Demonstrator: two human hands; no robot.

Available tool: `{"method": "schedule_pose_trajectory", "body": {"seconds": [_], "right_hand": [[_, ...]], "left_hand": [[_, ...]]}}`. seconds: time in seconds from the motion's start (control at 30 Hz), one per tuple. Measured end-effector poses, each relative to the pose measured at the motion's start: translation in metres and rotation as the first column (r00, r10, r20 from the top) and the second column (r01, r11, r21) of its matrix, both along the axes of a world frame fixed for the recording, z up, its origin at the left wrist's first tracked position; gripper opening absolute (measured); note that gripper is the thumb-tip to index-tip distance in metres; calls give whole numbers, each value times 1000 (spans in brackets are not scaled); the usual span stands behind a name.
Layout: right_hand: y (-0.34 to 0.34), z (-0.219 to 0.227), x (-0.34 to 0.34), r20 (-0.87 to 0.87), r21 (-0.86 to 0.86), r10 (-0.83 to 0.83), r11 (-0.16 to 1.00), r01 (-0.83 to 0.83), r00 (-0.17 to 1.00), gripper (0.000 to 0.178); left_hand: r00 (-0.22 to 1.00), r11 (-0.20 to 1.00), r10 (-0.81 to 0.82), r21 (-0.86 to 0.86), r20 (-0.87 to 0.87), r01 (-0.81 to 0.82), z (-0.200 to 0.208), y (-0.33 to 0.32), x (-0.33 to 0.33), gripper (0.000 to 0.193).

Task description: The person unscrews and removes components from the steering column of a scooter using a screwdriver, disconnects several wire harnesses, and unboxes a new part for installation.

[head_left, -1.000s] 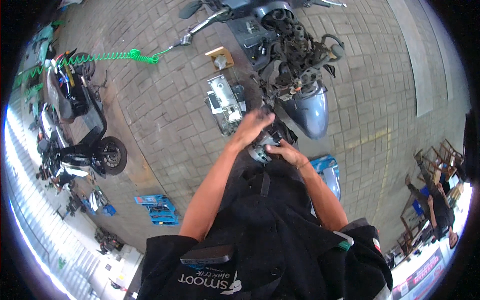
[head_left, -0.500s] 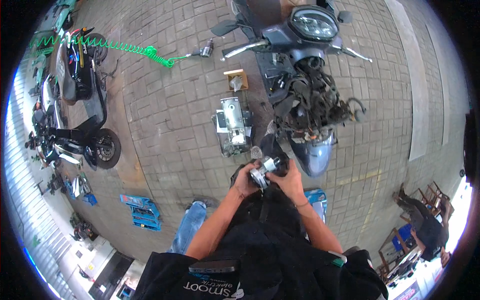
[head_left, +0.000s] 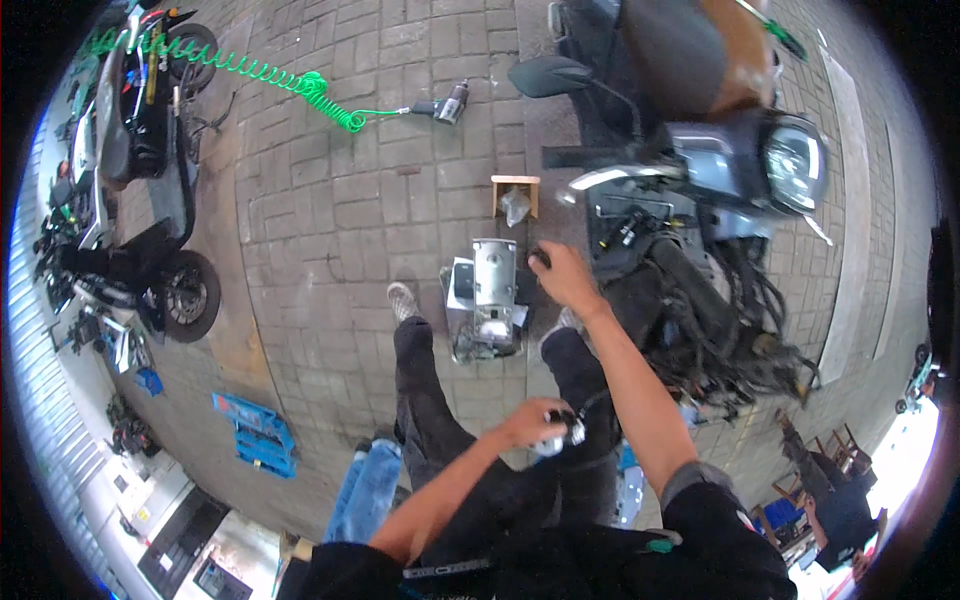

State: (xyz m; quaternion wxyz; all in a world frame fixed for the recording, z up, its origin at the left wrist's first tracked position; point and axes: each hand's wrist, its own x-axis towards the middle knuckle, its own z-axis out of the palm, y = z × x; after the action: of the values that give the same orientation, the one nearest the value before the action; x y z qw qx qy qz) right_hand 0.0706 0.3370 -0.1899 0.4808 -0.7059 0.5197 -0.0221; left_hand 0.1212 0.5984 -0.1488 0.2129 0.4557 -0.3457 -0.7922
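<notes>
My left hand [head_left: 530, 424] is held low over my lap, its fingers closed round a silver-and-black metal part [head_left: 568, 430]. My right hand [head_left: 566, 276] reaches forward, with thumb and fingers closed at a small dark piece [head_left: 540, 257] too small to name. Just left of the right hand, a long silver metal tray-shaped part [head_left: 494, 272] rests on a pile of dark and white items on the floor. Beyond it is a small wooden box [head_left: 515, 182] with a clear plastic bag [head_left: 514, 207] in it. To the right stands a scooter [head_left: 700, 170] with its front stripped.
An air impact wrench [head_left: 452, 104] lies on the paving, joined to a green coiled hose [head_left: 315, 92]. Other scooters [head_left: 140, 170] line the left side. A blue plastic rack [head_left: 258, 434] lies at lower left, near someone's jeans-clad leg [head_left: 366, 490]. Another person [head_left: 835, 500] is at far right.
My hands have parted: the right has moved forward beside the long silver part, while the left has come back toward my lap with the metal part. The view has shifted, putting the scooter further right.
</notes>
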Motion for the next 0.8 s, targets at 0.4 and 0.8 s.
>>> {"method": "schedule_pose_trajectory", "body": {"seconds": [0.4,0.8], "right_hand": [[-56,-481,114,-554,-160,-8,982,-97,833,35],[-35,-532,107,-435,-362,-296,922,136,850,34]], "left_hand": [[864,970,-177,64,-471,234,-127,-37,55,52],[833,964,-105,151,-543,220,-147,-24,79,54]]}}
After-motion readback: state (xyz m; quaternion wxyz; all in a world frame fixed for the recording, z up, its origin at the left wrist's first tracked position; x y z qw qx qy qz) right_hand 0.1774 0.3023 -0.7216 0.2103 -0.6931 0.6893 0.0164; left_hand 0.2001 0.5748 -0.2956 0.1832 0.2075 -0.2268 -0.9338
